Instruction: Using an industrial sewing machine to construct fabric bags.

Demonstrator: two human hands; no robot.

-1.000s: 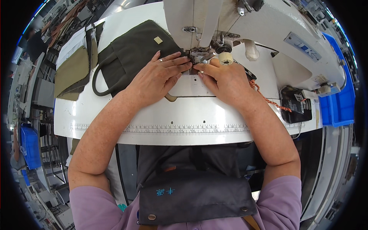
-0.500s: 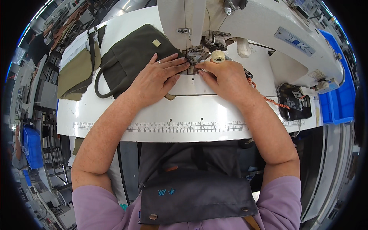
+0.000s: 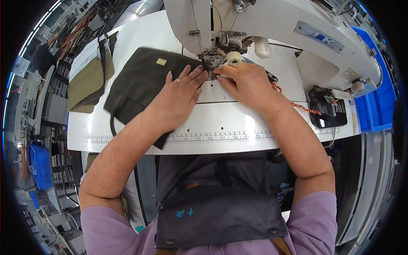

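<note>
A dark olive fabric bag piece [image 3: 134, 83] lies tilted on the white sewing table, one corner at the needle area [image 3: 211, 63] of the sewing machine [image 3: 272, 27]. It carries a small pale yellow label [image 3: 161, 62] and a strap handle [image 3: 112, 124]. My left hand [image 3: 180, 93] rests flat on the piece, fingers stretched toward the needle. Right beside the needle, the thumb and forefinger of my right hand [image 3: 250, 83] are drawn together; whatever is between them is too small to make out. A cream knob [image 3: 233, 58] sits just above that hand.
Olive and white cut pieces [image 3: 87, 80] are stacked at the left. To the right lie a dark phone-like device [image 3: 326, 107] and an orange coiled cord [image 3: 297, 105]. A blue bin [image 3: 374, 106] stands beyond. A printed ruler [image 3: 221, 137] runs along the front edge.
The bag piece has swung around its corner at the needle, its handle side moving toward me and over the ruler. My left hand has turned with it; my right hand stays by the needle.
</note>
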